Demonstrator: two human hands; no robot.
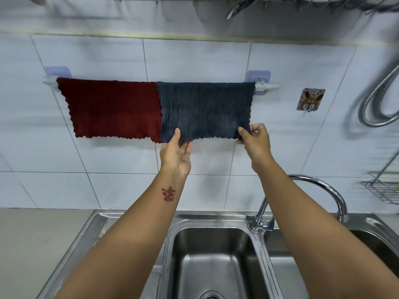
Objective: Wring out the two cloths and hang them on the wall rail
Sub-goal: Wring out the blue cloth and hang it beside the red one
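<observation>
A white wall rail runs across the tiled wall between two purple stick-on mounts. A dark red cloth hangs folded over its left half. A dark blue cloth hangs over the right half, its left edge slightly overlapping the red one. My left hand pinches the blue cloth's lower left corner, thumb in front and fingers behind. My right hand pinches its lower right corner. Both hands hold the cloth's bottom edge stretched flat.
A steel double sink lies below, with a curved chrome tap at the right. A rabbit hook, a metal shower hose and a wire basket are on the wall at right. A dish rack hangs overhead.
</observation>
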